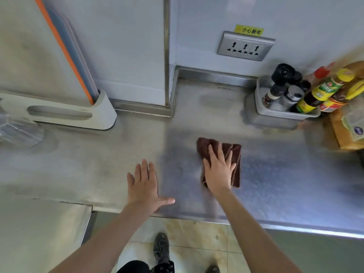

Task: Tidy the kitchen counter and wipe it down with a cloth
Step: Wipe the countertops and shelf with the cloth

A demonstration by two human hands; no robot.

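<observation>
1. The right hand (218,168) lies flat, fingers spread, pressing the folded brown cloth (232,154) onto the steel bench (285,174), mid-way along it and near the front edge.
2. The left hand (143,186) rests open on the bench just beside it, holding nothing.
3. Tidying looks largely done: bottles stand gathered in 1 grey basket (283,113) at the back right, and cutting boards sit in a rack (65,113) at the left.
4. Wiping seems underway; streaks suggest much of the surface is left.
</observation>
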